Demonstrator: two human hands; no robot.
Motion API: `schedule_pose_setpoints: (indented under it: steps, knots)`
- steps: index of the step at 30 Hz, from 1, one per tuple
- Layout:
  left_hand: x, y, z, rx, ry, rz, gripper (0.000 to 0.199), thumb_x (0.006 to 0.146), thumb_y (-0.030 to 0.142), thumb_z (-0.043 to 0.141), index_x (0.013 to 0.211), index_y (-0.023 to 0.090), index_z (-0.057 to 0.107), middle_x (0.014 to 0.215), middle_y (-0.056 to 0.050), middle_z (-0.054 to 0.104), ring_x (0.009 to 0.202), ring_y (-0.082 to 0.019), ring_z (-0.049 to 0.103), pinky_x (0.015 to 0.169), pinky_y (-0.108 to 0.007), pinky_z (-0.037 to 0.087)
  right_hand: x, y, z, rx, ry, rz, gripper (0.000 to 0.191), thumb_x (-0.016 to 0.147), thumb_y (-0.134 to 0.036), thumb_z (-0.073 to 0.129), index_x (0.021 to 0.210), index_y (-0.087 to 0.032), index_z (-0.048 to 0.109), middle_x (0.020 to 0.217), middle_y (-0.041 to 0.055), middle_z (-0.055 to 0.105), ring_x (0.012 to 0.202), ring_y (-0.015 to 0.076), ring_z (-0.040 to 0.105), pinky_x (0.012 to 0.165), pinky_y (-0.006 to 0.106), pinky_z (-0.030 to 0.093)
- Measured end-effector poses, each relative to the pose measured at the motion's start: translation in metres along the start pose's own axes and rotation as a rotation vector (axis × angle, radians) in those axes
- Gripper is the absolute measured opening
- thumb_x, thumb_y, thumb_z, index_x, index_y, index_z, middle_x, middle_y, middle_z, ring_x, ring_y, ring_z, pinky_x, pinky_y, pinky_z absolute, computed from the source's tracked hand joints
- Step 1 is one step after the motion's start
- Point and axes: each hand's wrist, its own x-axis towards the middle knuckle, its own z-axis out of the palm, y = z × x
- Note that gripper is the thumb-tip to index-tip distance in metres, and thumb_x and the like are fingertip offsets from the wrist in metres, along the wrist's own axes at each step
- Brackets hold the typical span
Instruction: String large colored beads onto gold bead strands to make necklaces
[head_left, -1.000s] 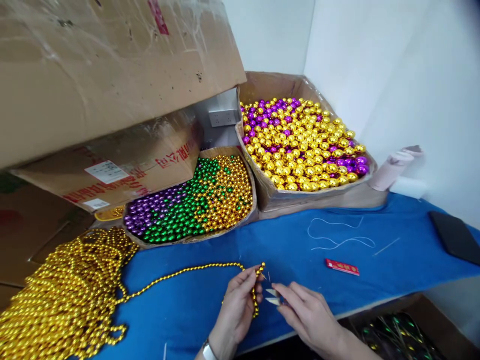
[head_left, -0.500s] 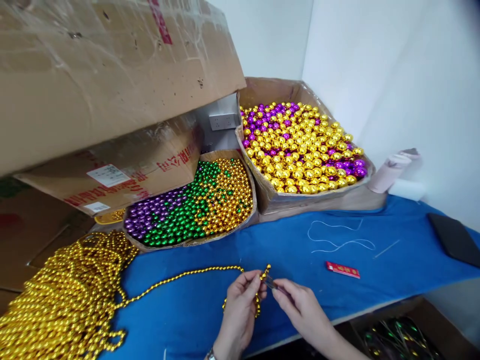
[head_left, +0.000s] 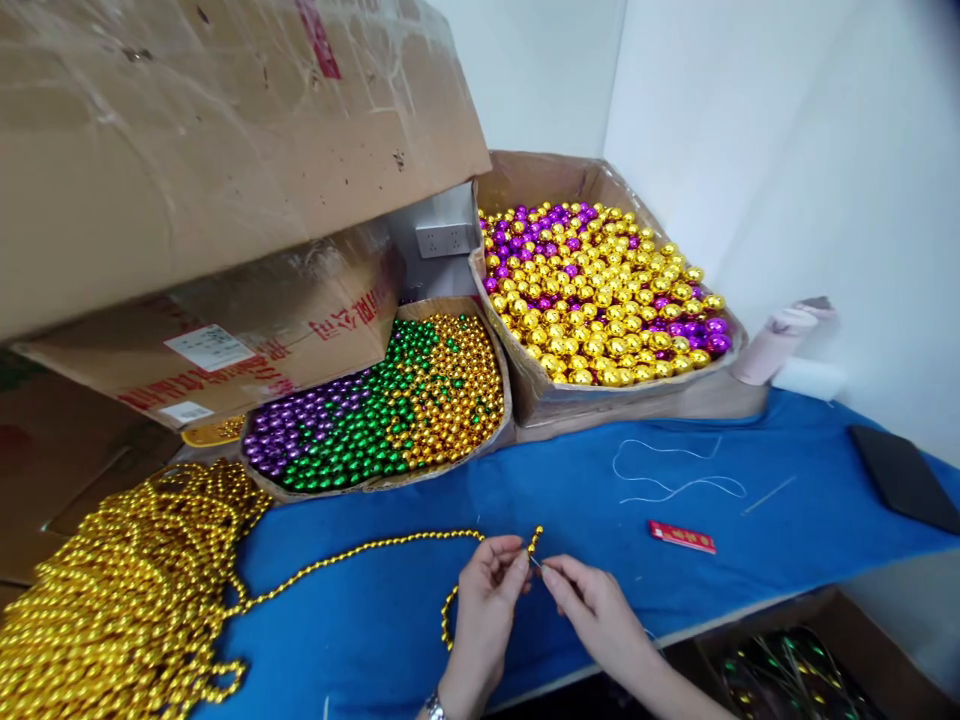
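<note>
My left hand (head_left: 487,600), fingers closed, pinches the end of a gold bead string (head_left: 375,546); a few gold beads (head_left: 538,535) stick up above the fingertips. The string runs left over the blue cloth to a large heap of gold strands (head_left: 127,600), and another part of it hangs beside my left hand. My right hand (head_left: 592,610) is closed just to the right, its thumb and finger pinching a thin, needle-like piece (head_left: 535,562) that reaches the beads. Its exact shape is too small to tell.
A box of purple, green and gold beads (head_left: 512,405) and a box of larger gold and purple balls (head_left: 532,412) stand behind. On the blue cloth (head_left: 360,620) lie a red packet (head_left: 682,537), white thread (head_left: 679,490) and a black flat object (head_left: 904,478). Cardboard (head_left: 247,130) overhangs the upper left.
The bead loop at my left hand has shifted left and hangs beside the wrist. My fingertips have turned slightly around the thin piece. The view has moved a little.
</note>
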Motion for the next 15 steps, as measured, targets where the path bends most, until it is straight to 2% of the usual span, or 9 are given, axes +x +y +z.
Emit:
schedule_pose_setpoints:
  steps: [5, 7, 11, 15]
  knots:
    - [0.005, -0.01, -0.007, 0.168, -0.109, 0.089, 0.033, 0.08, 0.03, 0.059, 0.108, 0.014, 0.054, 0.101, -0.011, 0.067, 0.094, -0.02, 0.062, 0.084, -0.032, 0.048, 0.003, 0.01, -0.001, 0.004, 0.007, 0.034, 0.04, 0.092, -0.048, 0.037, 0.094, -0.018, 0.064, 0.064, -0.0018, 0.059, 0.059, 0.0126, 0.054, 0.055, 0.02, 0.039]
    - [0.007, -0.014, -0.01, 0.29, -0.141, 0.131, 0.031, 0.081, 0.028, 0.057, 0.109, 0.014, 0.055, 0.105, -0.012, 0.067, 0.098, -0.021, 0.062, 0.087, -0.033, 0.047, 0.004, 0.014, -0.002, 0.0, 0.016, 0.045, 0.041, 0.092, -0.049, 0.037, 0.094, -0.019, 0.064, 0.063, -0.0021, 0.059, 0.059, 0.0127, 0.054, 0.055, 0.02, 0.039]
    - [0.01, -0.015, -0.01, 0.531, -0.184, 0.208, 0.026, 0.085, 0.028, 0.051, 0.106, 0.016, 0.058, 0.099, -0.01, 0.069, 0.089, -0.02, 0.065, 0.081, -0.031, 0.05, 0.007, 0.022, -0.005, -0.013, 0.027, 0.059, 0.041, 0.091, -0.049, 0.038, 0.093, -0.019, 0.064, 0.067, -0.0015, 0.062, 0.061, 0.0132, 0.056, 0.057, 0.021, 0.039]
    - [0.016, -0.017, -0.004, 0.802, -0.145, 0.358, 0.027, 0.087, 0.027, 0.047, 0.11, 0.018, 0.058, 0.096, -0.008, 0.069, 0.083, -0.02, 0.065, 0.075, -0.032, 0.051, 0.012, 0.025, -0.007, -0.036, 0.028, 0.077, 0.042, 0.09, -0.05, 0.037, 0.079, -0.018, 0.062, 0.058, -0.0029, 0.057, 0.055, 0.0122, 0.053, 0.054, 0.02, 0.037]
